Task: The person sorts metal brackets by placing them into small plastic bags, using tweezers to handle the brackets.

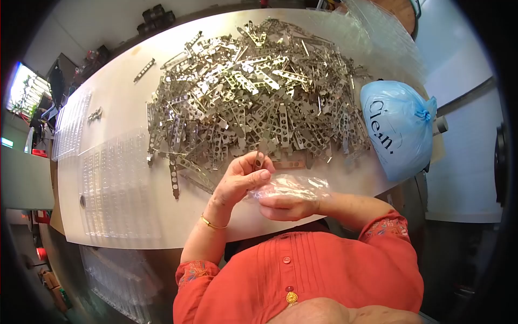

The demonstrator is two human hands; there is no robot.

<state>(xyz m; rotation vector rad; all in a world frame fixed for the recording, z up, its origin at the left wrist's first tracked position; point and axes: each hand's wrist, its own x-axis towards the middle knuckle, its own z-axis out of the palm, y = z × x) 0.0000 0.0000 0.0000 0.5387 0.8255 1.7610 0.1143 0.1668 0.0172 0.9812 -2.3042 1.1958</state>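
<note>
My left hand, with a gold bangle at the wrist, pinches a thin perforated metal strip that points up toward the pile. Crinkled clear plastic, which looks like a bag, is gripped in my right hand, its fingers curled under it. The two hands are close together near the table's front edge, and the plastic overlaps the left fingertips in this view. Just beyond them spreads a big heap of metal strips with round and square holes. One more strip lies flat right behind the plastic.
A tied blue bag marked "Clean." stands at the right edge of the white table. Clear ribbed plastic trays lie on the left, others at the back right. Single strips lie apart from the heap.
</note>
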